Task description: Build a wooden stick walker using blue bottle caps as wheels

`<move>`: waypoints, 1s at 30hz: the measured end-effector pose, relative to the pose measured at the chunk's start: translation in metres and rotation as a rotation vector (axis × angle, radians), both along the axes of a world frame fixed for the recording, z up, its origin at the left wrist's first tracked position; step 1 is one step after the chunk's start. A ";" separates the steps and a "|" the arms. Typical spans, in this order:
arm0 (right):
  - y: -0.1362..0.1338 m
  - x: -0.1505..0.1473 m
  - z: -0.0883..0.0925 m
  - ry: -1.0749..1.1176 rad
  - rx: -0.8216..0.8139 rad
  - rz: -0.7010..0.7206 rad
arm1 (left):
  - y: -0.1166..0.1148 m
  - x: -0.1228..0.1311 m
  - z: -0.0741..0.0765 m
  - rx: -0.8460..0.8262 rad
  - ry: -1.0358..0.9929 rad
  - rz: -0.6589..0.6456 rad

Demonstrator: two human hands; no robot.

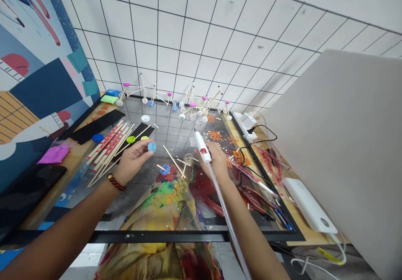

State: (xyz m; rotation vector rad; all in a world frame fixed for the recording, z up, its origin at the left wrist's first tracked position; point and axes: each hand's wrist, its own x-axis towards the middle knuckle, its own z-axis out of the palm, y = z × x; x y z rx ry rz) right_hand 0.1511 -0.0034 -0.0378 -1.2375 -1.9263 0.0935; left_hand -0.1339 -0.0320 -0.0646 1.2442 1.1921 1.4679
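**Cap and glue gun held apart over the glass**

I saw the left hand [133, 160] at centre frame pinching a light-blue bottle cap [152, 146] between its fingertips, lifted off the tabletop [176, 129]. The right hand [216, 162] was clamped around a white glue gun [201, 145], nozzle pointing up-frame, near the cap but apart from it.

I judged this the gluing step. The next move would call for bringing nozzle and cap together steadily.

Caps I counted:
- one in hand
- one blue cap with a stick [165, 169] lower centre
- two green caps [131, 139]
- one dark-blue cap [97, 137]
- one white cap [145, 118]

One bundle of wooden sticks [108, 146] lay at left. The stick models [194, 104] along the wall overlapped too much to count.
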 end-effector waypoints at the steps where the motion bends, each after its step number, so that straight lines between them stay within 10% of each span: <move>1: 0.000 -0.002 0.000 0.021 -0.011 0.007 | 0.003 0.001 0.001 -0.003 -0.011 0.002; 10: -0.009 -0.014 -0.004 0.149 -0.209 0.128 | 0.046 0.015 0.021 -0.041 -0.233 -0.102; 19: -0.022 -0.028 -0.001 0.169 -0.253 0.405 | 0.029 0.014 0.016 -0.074 -0.141 -0.341; 30: -0.026 -0.026 0.004 0.175 -0.308 0.456 | 0.030 0.016 0.014 -0.050 -0.197 -0.294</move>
